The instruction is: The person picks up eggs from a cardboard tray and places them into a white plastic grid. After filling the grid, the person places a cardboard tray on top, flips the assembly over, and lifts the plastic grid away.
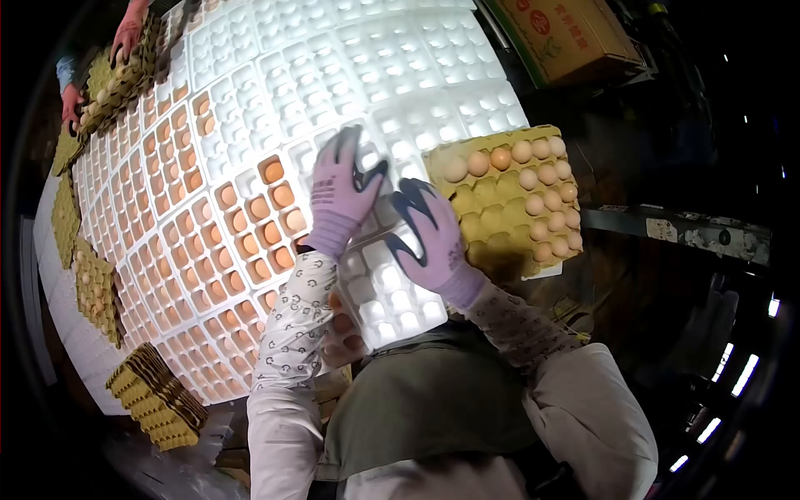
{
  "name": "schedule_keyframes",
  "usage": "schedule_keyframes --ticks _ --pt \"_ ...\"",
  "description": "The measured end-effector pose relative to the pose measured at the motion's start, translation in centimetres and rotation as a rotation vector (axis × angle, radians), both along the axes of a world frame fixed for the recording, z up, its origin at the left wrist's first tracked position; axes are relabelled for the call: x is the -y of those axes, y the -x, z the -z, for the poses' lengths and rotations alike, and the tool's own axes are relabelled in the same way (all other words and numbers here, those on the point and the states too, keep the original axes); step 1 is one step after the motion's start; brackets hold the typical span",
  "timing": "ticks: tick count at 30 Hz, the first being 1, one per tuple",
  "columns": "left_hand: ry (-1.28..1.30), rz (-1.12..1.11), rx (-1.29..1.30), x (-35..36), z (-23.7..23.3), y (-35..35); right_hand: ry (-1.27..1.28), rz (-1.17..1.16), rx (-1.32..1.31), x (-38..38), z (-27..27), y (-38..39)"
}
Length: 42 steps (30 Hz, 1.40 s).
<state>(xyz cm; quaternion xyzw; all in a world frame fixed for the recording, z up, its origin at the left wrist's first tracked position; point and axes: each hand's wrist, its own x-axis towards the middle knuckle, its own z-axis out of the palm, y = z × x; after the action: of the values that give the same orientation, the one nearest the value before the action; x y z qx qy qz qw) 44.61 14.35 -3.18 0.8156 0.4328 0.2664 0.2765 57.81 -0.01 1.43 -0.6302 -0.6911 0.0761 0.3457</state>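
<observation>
Near the centre of the view, the right hand [433, 250] is gloved, its grip having thumb and fingers apart; toward 10 to 11 o'clock, the left hand [343, 200] is likewise spread over white trays [387, 304], and no egg shows in either. At 2 o'clock lies the pulp tray [483, 200], partly filled with pale eggs [546, 174]; at 9 o'clock, brown eggs [271, 232] occupy white pockets. The step appears to be transferring eggs; a next move would call for gentle closing around shells.

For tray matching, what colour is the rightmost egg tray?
Mustard yellow; the rightmost tray shows best in head view.
</observation>
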Motion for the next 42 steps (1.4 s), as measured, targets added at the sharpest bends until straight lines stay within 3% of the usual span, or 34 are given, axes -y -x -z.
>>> schedule_keyframes --ticks 1,3,5,8,9,11,13,14,15,16,17,18,19,21,22,25,26,27,29,30,31,32,33,35,36,37,38,39,40,42 --pt "0.006 0.233 0.017 1.7 -1.8 -3.6 0.002 0.059 0.021 2.8 -2.1 -3.0" --pt "-0.248 0.389 -0.227 4.3 -3.7 -9.2 0.001 0.191 0.066 8.4 -3.4 -9.3" --pt "-0.409 0.367 -0.446 5.2 -2.4 -12.0 0.091 0.248 0.07 12.9 -4.6 -15.6" --pt "-0.472 0.365 -0.64 6.3 -4.0 -13.1 0.426 0.011 0.22 16.9 -4.7 -21.6" --pt "-0.511 0.381 -0.557 6.3 -4.8 -13.2 0.519 -0.129 0.353 17.4 -4.6 -22.8" --pt "-0.175 0.216 -0.383 7.0 -8.0 -13.1 0.446 -0.188 0.378 17.6 -3.5 -24.2" --pt "0.643 -0.132 0.61 4.2 -4.6 -12.3 0.43 -0.234 0.294 17.3 -3.0 -25.2" --pt "0.788 -0.166 0.874 3.7 -5.7 -12.4 0.516 -0.153 0.093 17.0 -3.4 -25.8" --pt "0.588 -0.002 0.758 2.4 -5.1 -12.6 0.562 -0.099 -0.325 17.0 -4.7 -27.1" --pt "0.518 -0.017 0.361 2.0 -4.2 -13.2 0.49 -0.133 -0.672 16.9 -3.5 -29.0" --pt "0.438 -0.039 -0.031 2.8 -6.2 -15.3 0.412 -0.171 -1.014 16.4 -2.3 -30.7" --pt "-0.011 0.189 -0.43 4.6 -8.2 -16.8 0.428 -0.144 -1.189 15.7 -2.9 -31.3" --pt "-0.114 0.259 -0.603 5.5 -7.3 -17.6 0.432 -0.186 -0.787 14.6 -2.8 -31.5" --pt "-0.058 0.311 -0.817 6.0 -7.9 -19.1 0.595 -0.176 -0.19 12.7 -4.6 -27.8" --pt "0.003 0.27 -0.655 6.0 -8.6 -19.1 0.572 -0.159 0.296 12.2 -4.9 -26.0" --pt "0.193 0.128 -0.144 6.3 -9.8 -18.7 0.514 -0.247 0.413 11.5 -2.6 -26.0" --pt "-0.003 0.163 -0.284 5.7 -9.5 -19.2 0.494 -0.181 0.28 11.6 -4.0 -26.4" --pt "-0.192 0.194 -0.42 5.9 -10.2 -20.1 0.604 -0.143 -0.184 12.0 -3.9 -27.3" --pt "-0.164 0.226 -0.772 7.4 -11.3 -22.7 0.767 -0.035 -1.11 12.0 -3.8 -29.7" --pt "-0.178 0.308 -0.814 7.1 -10.3 -23.1 0.695 -0.029 -1.361 11.5 -5.0 -29.8" --pt "-0.191 0.395 -0.855 6.7 -9.3 -23.2 0.635 0.05 -1.407 11.0 -6.7 -29.2" --pt "-0.193 0.337 -0.76 6.7 -9.0 -22.9 0.663 0.035 -1.231 10.7 -5.8 -29.3" --pt "-0.053 0.218 -0.507 6.6 -8.4 -22.3 0.686 0.018 -1.053 10.2 -5.1 -29.2" --pt "0.225 -0.038 -0.009 6.2 -6.6 -19.6 0.436 -0.015 0.167 9.5 -4.5 -27.0" --pt "0.919 -0.012 0.6 5.1 -6.0 -17.1 0.428 -0.025 0.398 9.0 -4.7 -25.9" --pt "1.082 0.026 0.928 6.1 -5.2 -14.5 0.439 -0.055 0.6 8.2 -5.0 -24.9" --pt "1.254 0.064 1.251 7.2 -4.6 -11.9 0.411 -0.073 0.65 7.9 -3.3 -24.8" --pt "1.658 -0.024 1.697 7.1 -3.7 -9.4 0.403 -0.081 0.614 7.6 -3.9 -24.3" --pt "1.557 -0.218 1.712 8.1 -3.0 -6.7 0.393 -0.09 0.605 7.2 -5.5 -23.7" --pt "1.51 -0.418 1.726 8.3 -1.6 0.2 0.417 0.085 0.339 7.4 -6.8 -23.0"
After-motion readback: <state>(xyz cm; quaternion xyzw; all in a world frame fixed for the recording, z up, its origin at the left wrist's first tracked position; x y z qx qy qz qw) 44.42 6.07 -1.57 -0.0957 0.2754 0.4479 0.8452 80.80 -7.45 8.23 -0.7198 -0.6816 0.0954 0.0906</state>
